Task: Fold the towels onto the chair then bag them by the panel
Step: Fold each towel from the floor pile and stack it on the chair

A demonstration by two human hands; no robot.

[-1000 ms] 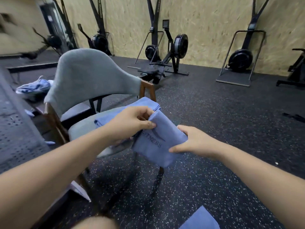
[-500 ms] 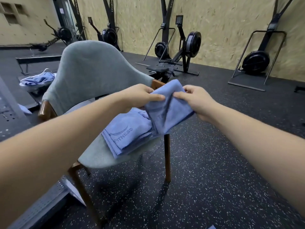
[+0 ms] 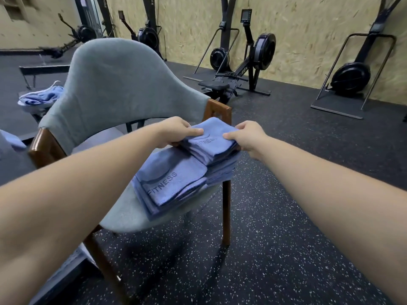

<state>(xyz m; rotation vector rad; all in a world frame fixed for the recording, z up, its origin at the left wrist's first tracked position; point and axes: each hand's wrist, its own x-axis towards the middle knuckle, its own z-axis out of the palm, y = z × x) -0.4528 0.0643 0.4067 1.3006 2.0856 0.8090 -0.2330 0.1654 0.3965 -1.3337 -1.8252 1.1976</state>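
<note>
Lowered now, the small folded blue towel is resting on the blue towel stack (grey upholstered chair beneath), left hand and right hand pinching its sides.

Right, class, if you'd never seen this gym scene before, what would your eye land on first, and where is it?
Two arms reach into the middle, the left hand and right hand pinching a folded blue towel on a stack of blue towels on the grey chair. Black exercise machines line the chipboard wall behind, and a loose towel heap lies far left.
</note>
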